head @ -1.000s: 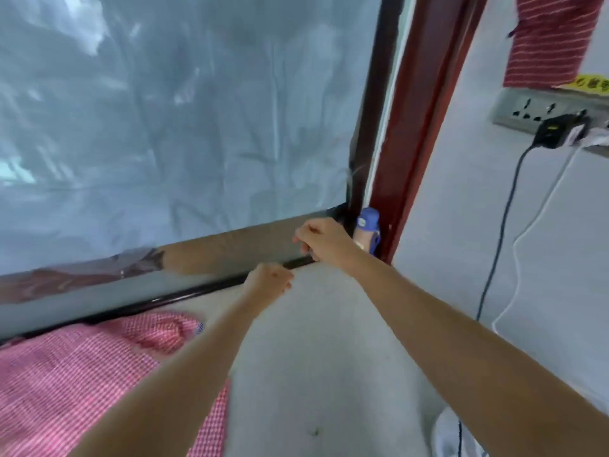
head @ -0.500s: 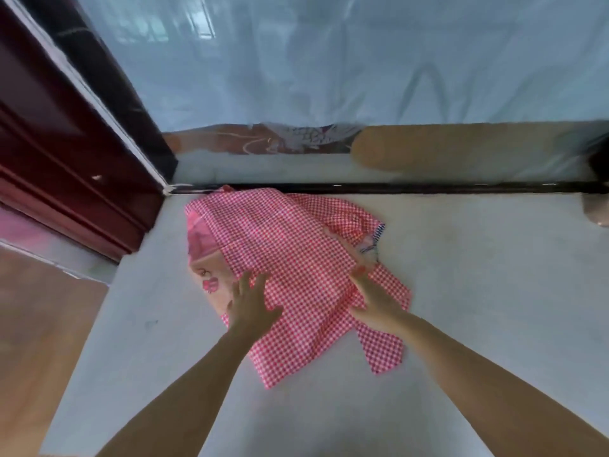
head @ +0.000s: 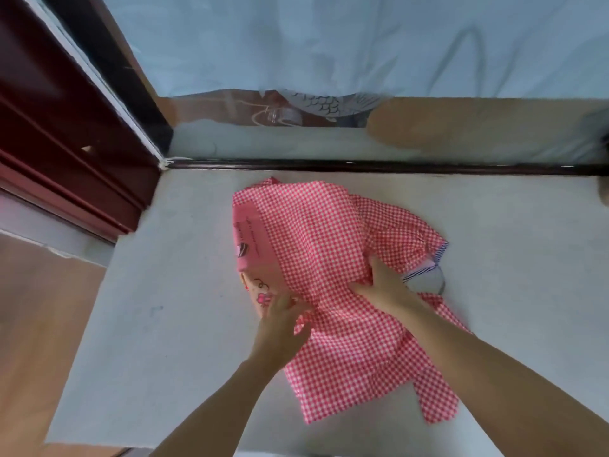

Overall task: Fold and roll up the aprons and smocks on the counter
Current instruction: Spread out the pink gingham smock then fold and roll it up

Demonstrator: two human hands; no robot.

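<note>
A crumpled pink-and-white checked cloth smock [head: 329,258] lies on a pale grey stone counter [head: 164,324], near its back edge below a film-covered window [head: 329,44]. The person's right hand [head: 385,286] presses flat on its middle, fingers straight, thumb spread, likely pinning it for folding. The left hand [head: 281,321] meets the left edge, fingertips curled into the fabric, seemingly pinching it to lift
</note>
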